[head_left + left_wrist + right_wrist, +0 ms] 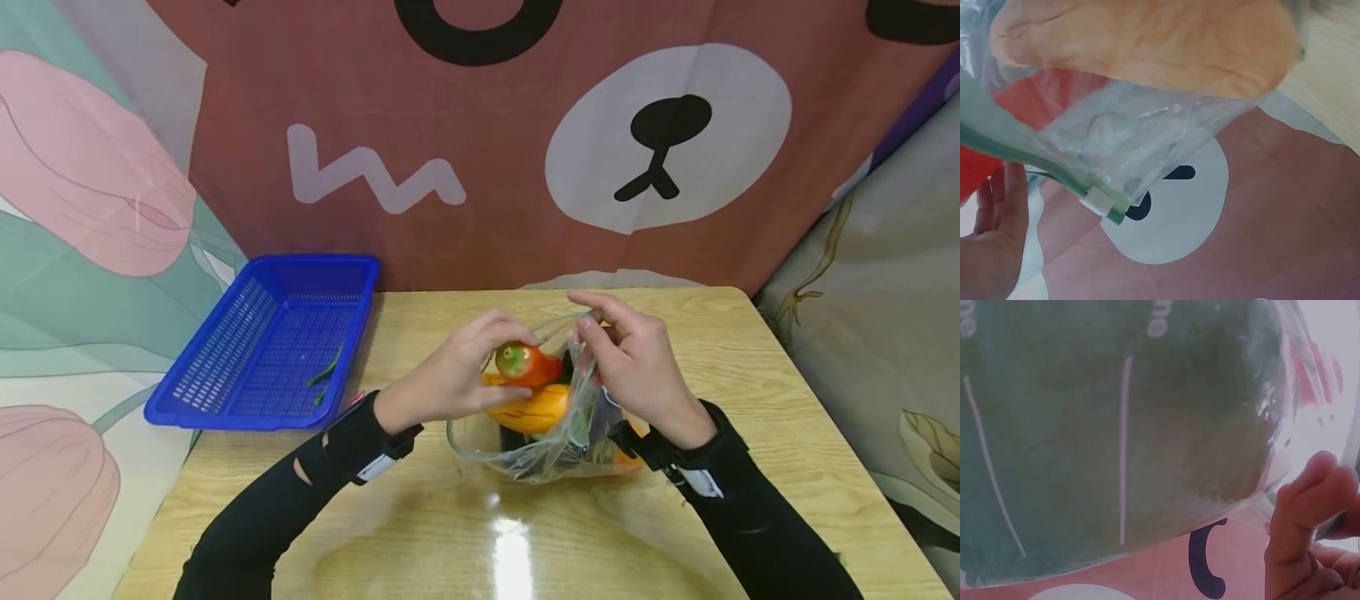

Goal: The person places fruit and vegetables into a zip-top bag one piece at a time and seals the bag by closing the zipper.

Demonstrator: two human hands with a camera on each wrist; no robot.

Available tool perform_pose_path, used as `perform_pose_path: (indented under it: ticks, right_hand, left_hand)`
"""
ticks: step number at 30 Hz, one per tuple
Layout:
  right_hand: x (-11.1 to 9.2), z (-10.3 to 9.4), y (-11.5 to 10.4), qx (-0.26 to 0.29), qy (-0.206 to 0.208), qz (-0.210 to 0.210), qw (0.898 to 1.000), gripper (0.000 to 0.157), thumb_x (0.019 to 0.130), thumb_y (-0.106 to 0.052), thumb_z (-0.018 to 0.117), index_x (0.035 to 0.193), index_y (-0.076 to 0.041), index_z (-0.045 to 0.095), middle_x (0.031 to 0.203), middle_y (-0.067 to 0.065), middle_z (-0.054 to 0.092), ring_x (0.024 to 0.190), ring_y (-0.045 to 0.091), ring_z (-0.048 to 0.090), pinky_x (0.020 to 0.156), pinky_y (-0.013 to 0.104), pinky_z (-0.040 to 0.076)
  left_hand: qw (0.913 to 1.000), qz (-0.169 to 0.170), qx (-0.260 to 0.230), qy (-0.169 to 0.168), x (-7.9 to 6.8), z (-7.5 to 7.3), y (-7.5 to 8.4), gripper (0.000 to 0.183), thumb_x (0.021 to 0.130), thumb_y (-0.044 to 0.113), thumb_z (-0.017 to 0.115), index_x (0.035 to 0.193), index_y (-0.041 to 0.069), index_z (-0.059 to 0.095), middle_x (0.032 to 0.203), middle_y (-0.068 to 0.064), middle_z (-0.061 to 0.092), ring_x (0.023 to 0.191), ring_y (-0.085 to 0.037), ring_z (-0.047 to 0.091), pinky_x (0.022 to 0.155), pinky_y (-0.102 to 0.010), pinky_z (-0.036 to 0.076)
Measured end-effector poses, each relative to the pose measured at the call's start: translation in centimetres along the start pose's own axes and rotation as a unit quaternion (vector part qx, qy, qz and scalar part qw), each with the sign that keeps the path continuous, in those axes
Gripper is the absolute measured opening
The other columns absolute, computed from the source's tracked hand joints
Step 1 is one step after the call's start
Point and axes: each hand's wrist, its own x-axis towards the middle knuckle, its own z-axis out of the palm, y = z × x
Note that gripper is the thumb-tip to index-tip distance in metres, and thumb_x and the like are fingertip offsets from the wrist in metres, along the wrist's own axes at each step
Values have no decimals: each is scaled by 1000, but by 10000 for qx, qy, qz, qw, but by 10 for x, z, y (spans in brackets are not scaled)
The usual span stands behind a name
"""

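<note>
A clear zip bag with a green edge and a white slider stands full of vegetables on the table. At its mouth, my left hand holds a red-orange, pepper-like vegetable with a green end, fingers above and thumb below. Right under it lies a yellow-orange, dark-streaked vegetable. The bag's upper rim is pinched by my right hand. Through the plastic, the left wrist view shows a pale orange, long vegetable. White printed lines mark the bag in the right wrist view.
A blue perforated basket sits at the table's left back, with a few thin green peppers inside. Behind the wooden table hangs a brown cloth with a printed bear face.
</note>
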Motion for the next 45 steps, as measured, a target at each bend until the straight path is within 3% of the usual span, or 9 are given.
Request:
perform_pose_path:
  ticks: [7,11,15,20,25,31,34,39,45]
  right_hand:
    - [1,1,-1,-35,-7,9,10000,30,98,-7,50,127,-6,57,80,4,58,45,13,50,40,26,42]
    - [1,2,-2,-32,-39,11,10000,30,98,-7,50,127,-7,57,80,4,59,45,14,50,40,26,43]
    - [1,2,-3,10,-47,-36,10000,30,98,-7,50,127,-6,57,80,4,61,46,15,51,40,26,43]
    - [2,3,-5,100,-68,-208,9997,28,98,-6,48,125,-5,57,78,3,60,46,13,51,41,25,43]
    - [4,4,-7,49,-46,-355,9993,28,99,-6,47,125,-5,58,76,2,60,46,11,50,42,25,43]
    - [6,4,-9,-8,45,-343,9994,29,99,-6,48,125,-6,58,76,2,59,46,12,50,41,25,43]
    - [5,5,-8,-2,3,-297,9996,29,98,-6,48,126,-6,58,76,2,59,46,11,51,42,25,44]
    - [4,6,-6,-1,-12,-268,9996,30,98,-4,48,127,-6,57,75,2,60,45,11,50,42,25,44]
    - [4,7,-6,-33,-48,-216,9997,31,98,-3,49,128,-6,56,74,2,59,46,12,50,43,25,45]
  left_hand:
    - [9871,4,1440,-699,-7,1,-6,51,84,39,70,123,7,61,107,-9,54,94,-18,51,80,-23,43]
    - [9865,-132,1331,-945,-9,2,-7,45,92,37,59,126,7,60,102,-6,49,83,-14,45,70,-21,39]
    - [9901,-206,1186,-724,-7,2,-6,31,86,28,71,109,8,64,99,-3,54,81,-11,52,70,-18,43]
    - [9817,-102,1811,-584,-1,4,-2,25,81,30,75,93,12,63,94,0,60,71,-8,58,62,-16,45]
    - [9687,-57,2370,-731,6,12,1,18,87,30,69,95,13,67,98,0,65,65,-7,60,55,-18,46]
    - [9559,-436,2636,-1219,11,15,1,22,94,25,61,109,12,69,112,-3,66,84,-14,66,61,-23,51]
    - [9561,-646,2520,-1348,10,14,-1,23,94,25,60,111,11,67,113,-3,66,86,-13,65,66,-23,52]
    - [9679,-595,2208,-1043,3,10,-3,23,91,23,64,110,9,67,105,-4,66,77,-11,63,67,-21,50]
    - [9794,-155,2008,138,-4,-8,-2,5,86,11,68,87,7,66,86,-3,63,68,-12,58,60,-21,47]
